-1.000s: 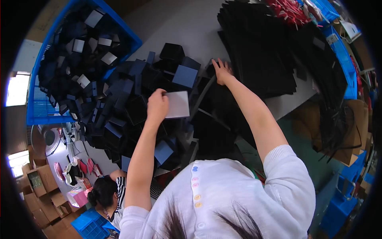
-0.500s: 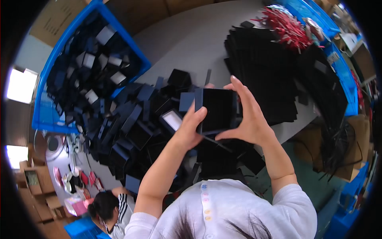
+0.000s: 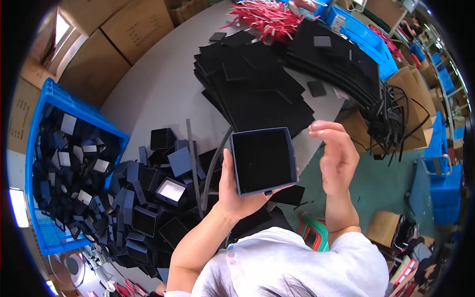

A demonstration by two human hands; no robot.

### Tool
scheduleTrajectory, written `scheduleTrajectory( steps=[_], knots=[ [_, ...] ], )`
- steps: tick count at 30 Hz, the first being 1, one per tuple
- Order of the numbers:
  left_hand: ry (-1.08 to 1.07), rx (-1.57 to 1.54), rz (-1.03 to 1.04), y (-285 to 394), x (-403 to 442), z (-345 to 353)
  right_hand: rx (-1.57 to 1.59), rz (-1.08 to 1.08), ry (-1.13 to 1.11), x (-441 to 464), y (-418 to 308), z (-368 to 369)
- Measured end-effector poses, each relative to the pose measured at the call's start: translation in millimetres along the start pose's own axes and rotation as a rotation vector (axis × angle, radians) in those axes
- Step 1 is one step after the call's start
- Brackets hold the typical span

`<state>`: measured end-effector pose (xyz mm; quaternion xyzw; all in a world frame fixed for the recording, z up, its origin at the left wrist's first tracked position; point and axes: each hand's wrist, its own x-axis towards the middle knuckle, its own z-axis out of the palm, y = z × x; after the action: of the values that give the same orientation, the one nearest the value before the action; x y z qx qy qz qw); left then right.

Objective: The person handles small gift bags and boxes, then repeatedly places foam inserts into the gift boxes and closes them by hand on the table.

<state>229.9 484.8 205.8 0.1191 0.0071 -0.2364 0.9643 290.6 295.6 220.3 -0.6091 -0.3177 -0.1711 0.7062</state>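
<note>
A square blue box with a black inside [image 3: 263,161] faces up, its opening toward the camera. My left hand [image 3: 237,193] holds it from below and along its left side, thumb up beside the edge. To the right of the box, touching nothing, is my right hand [image 3: 338,156], its fingers bent and apart from the thumb. Beyond the box lies a stack of black sheets [image 3: 257,89]. On the left is a pile of small blue and black boxes [image 3: 143,220], one with a white inside [image 3: 171,191].
A blue crate [image 3: 37,198] full of boxes stands at the left. Red and white strips [image 3: 267,19] lie at the back. More black sheets [image 3: 336,59] and black straps [image 3: 388,119] hang over the right table edge, near a cardboard box [image 3: 415,106]. Cartons [image 3: 136,29] stand behind.
The view has swung to the right. Both hands were around the box half a second ago; now the left alone holds it, opening up, and the right has moved off it.
</note>
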Motion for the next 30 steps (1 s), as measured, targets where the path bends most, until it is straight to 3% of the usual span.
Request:
scheduleTrajectory(
  steps=[2, 4, 6, 7, 12, 14, 20, 22, 24, 26, 30],
  knots=[
    [0.080, 0.020, 0.005, -8, 4, -4, -0.318, -0.083, -0.160, 5, -5, -14],
    [0.045, 0.055, 0.045, -15, 6, -14, -0.386, -0.074, -0.183, 3, -13, -10],
    [0.012, 0.095, 0.090, -16, 7, -16, -0.418, 0.263, -0.037, -5, -18, 2],
    [0.000, 0.059, 0.149, -16, 9, -15, -0.443, 0.276, -0.064, -8, -17, 7],
    [0.003, 0.042, 0.254, -13, 4, -25, -0.329, 0.192, -0.170, -23, -5, 27],
    [-0.121, -0.050, 0.182, -9, 3, -27, -0.026, 0.307, 0.009, -22, 0, 31],
    [-0.163, -0.178, 0.193, -9, -4, -13, -0.016, 0.184, -0.136, -12, -7, 42],
    [-0.203, -0.186, 0.188, -5, -6, -9, -0.252, -0.029, -0.172, -5, -10, 35],
    [-0.403, -0.014, 0.166, -1, -6, -5, -0.246, -0.127, -0.158, 10, -27, 33],
    [-0.379, -0.007, 0.187, -2, -8, 4, -0.519, -0.241, -0.452, 22, -45, 28],
    [-0.084, 0.474, 0.233, -8, -4, 9, -0.856, -0.008, -0.505, 17, -52, 36]
  ],
)
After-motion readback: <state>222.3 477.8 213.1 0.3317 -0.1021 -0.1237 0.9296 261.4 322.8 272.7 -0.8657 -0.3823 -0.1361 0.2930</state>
